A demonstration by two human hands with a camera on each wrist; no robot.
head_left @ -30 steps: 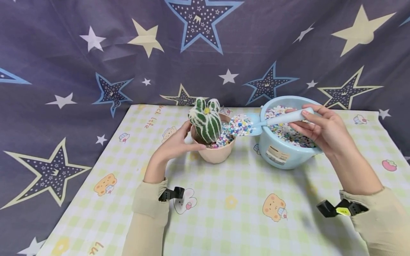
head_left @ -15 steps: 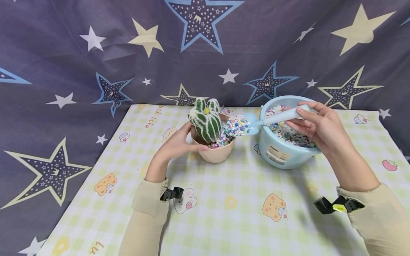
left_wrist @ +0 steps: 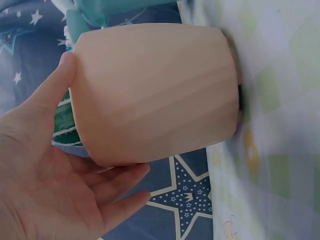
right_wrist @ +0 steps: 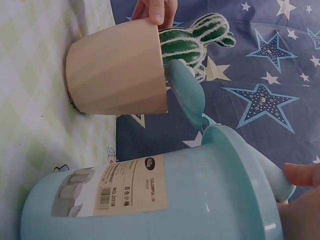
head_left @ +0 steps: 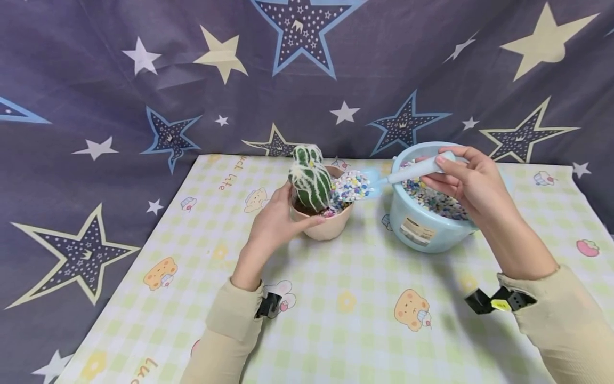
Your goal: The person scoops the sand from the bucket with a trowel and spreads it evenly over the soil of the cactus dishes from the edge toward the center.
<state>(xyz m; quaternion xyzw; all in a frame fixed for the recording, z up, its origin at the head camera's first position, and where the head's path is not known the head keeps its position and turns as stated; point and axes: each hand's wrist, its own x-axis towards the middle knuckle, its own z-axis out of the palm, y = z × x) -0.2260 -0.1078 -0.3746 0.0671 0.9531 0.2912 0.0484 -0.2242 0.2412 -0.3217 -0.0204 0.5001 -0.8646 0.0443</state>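
Observation:
A green, white-lined cactus (head_left: pixel 309 184) stands in a peach flower pot (head_left: pixel 328 230) that holds dark soil and colored pebbles. My left hand (head_left: pixel 275 221) grips the pot's rim, thumb on the near side and fingers at the far left; the left wrist view shows the pot's wall (left_wrist: pixel 160 95) filling the middle. In my right hand (head_left: pixel 482 186) is the handle of a light blue garden trowel (head_left: pixel 417 170). Its blade bears a heap of multicolored pebbles (head_left: pixel 352 185), over the pot's right rim. From the right wrist, the trowel blade (right_wrist: pixel 187 92) appears beside the cactus.
A light blue bucket (head_left: pixel 403 226) with a label and many pebbles (head_left: pixel 438 204) inside stands right of the pot, under the trowel's handle. Both rest on a checked tablecloth (head_left: pixel 345 330). A star-patterned curtain (head_left: pixel 307 101) hangs behind the table's far edge.
The right hand has moved left, carrying the loaded trowel further over the pot. The left hand has shifted slightly right, and the cactus and pot have turned a little with it.

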